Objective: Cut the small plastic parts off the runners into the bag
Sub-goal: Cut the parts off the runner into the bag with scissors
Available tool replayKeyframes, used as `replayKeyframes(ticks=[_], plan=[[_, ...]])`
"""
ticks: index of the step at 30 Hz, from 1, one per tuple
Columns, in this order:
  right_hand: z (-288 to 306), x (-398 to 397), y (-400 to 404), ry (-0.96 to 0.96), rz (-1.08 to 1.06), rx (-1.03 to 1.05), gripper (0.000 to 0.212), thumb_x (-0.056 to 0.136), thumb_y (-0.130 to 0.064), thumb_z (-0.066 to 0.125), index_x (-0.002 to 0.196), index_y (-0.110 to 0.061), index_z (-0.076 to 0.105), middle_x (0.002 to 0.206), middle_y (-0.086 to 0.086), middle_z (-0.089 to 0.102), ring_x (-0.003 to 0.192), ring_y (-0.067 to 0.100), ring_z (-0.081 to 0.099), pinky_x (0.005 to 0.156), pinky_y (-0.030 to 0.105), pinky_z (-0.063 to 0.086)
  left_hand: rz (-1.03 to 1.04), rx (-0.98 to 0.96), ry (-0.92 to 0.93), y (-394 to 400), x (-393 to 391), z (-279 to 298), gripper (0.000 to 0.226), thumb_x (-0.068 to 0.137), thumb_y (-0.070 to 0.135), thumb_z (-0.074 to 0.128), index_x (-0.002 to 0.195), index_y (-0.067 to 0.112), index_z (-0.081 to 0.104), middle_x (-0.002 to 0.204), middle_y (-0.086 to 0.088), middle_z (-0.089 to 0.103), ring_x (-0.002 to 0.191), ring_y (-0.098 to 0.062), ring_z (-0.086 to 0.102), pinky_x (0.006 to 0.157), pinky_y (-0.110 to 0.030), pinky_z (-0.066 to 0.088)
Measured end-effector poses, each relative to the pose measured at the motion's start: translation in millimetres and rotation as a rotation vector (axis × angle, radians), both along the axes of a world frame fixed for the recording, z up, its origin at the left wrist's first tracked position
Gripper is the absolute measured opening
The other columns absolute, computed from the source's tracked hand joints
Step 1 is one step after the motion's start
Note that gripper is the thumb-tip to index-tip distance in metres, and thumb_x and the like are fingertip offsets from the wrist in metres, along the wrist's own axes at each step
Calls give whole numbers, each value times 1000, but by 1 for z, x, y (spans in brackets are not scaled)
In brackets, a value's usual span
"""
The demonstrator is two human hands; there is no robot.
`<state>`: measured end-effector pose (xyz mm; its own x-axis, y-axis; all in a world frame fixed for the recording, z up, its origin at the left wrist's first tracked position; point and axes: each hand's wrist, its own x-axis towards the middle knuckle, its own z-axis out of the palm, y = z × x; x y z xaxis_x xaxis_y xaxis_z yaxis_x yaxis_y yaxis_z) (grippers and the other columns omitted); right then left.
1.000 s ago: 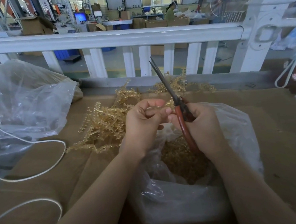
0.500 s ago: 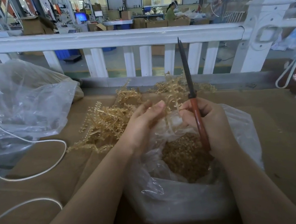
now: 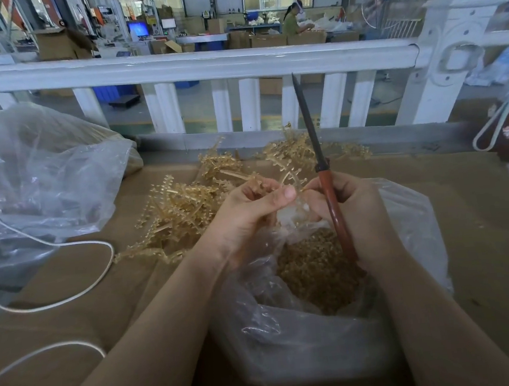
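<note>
Head view: left hand (image 3: 249,215) pinches an amber plastic runner (image 3: 290,178) over the clear bag (image 3: 323,335) of cut parts at the cardboard worktop's (image 3: 484,233) near edge; right hand (image 3: 364,213) grips closed red-handled scissors (image 3: 330,198), blades upward. Uncut runners (image 3: 186,211) are heaped behind.

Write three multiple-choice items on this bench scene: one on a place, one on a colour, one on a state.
1. The pile of uncut runners lies
A. left of and behind the open bag
B. inside it
C. on the railing

2. The scissors handle is
A. blue
B. reddish-brown
C. white

3. The scissor blades are
A. spread wide
B. closed together, pointing up
C. lying on the table

Answers: 1 A, the pile sits on the cardboard beyond the left hand. 2 B, the handle in the right hand shows that colour. 3 B, they form one dark spike.
</note>
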<state>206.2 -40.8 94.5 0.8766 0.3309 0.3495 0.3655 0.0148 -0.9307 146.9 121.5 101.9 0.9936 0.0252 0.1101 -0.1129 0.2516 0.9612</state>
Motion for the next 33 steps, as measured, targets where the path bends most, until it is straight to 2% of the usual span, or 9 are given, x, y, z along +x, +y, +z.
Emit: replayKeyframes(ticks=[5,9,12,15,18,22,26,29,33], plan=[[0,1,0,-15,-3,-40,11,86,-10,74,78,-17,72,64,-4,67,60,8,62,63,25,55,53,17,-30,-4,-1,1,10,73,11,79,75,16,71,65,0,57,57,-10,46,60,-19,41],[-2,1,1,-29,-1,-63,11,86,-10,75,79,-19,73,64,-7,68,59,4,61,60,18,53,79,79,-14,-3,0,0,27,83,-10,66,74,15,72,57,2,58,48,-8,43,47,-15,37],[-3,2,1,-17,-19,-68,7,86,-14,76,81,-19,73,67,-7,70,60,3,63,61,19,54,58,62,-56,-5,-1,-2,26,85,-13,63,75,10,72,54,5,62,43,-3,50,44,-11,40],[-1,3,-1,-5,-41,-81,4,83,-23,77,82,-21,74,71,-4,72,65,7,66,65,26,58,43,61,-129,-5,-1,-2,10,85,-8,65,94,-5,69,63,7,70,53,2,61,53,-8,46],[-1,2,0,-11,-51,-92,9,84,-22,78,82,-15,74,72,7,71,63,15,66,63,32,57,78,76,-144,-4,-1,-3,19,85,-4,68,102,-12,67,64,7,71,51,2,56,53,-10,44],[-2,3,0,-35,-86,-142,4,85,-24,77,85,-22,74,74,-1,73,65,11,68,59,19,54,74,52,-147,-7,-2,-3,7,79,1,71,80,5,77,61,6,69,57,-1,63,59,-13,51],[-3,5,-1,-52,-110,-161,6,86,-25,78,84,-28,73,76,-7,74,69,9,69,63,22,57,37,73,-152,-9,-4,-1,14,81,6,71,75,16,79,69,3,72,66,-5,66,65,-17,53],[-5,6,-1,-40,-158,-197,17,79,-41,82,88,-30,73,79,-16,74,74,6,69,69,28,58,140,-40,-87,-6,-1,-2,4,81,7,73,80,10,75,80,-9,74,78,-19,69,69,-26,56],[-6,5,-5,-126,-220,-333,51,61,-79,71,87,-35,69,84,-28,69,78,-3,64,67,27,51,268,-48,-95,0,1,-4,3,75,20,75,76,21,78,73,1,72,73,-12,67,81,-30,55]])
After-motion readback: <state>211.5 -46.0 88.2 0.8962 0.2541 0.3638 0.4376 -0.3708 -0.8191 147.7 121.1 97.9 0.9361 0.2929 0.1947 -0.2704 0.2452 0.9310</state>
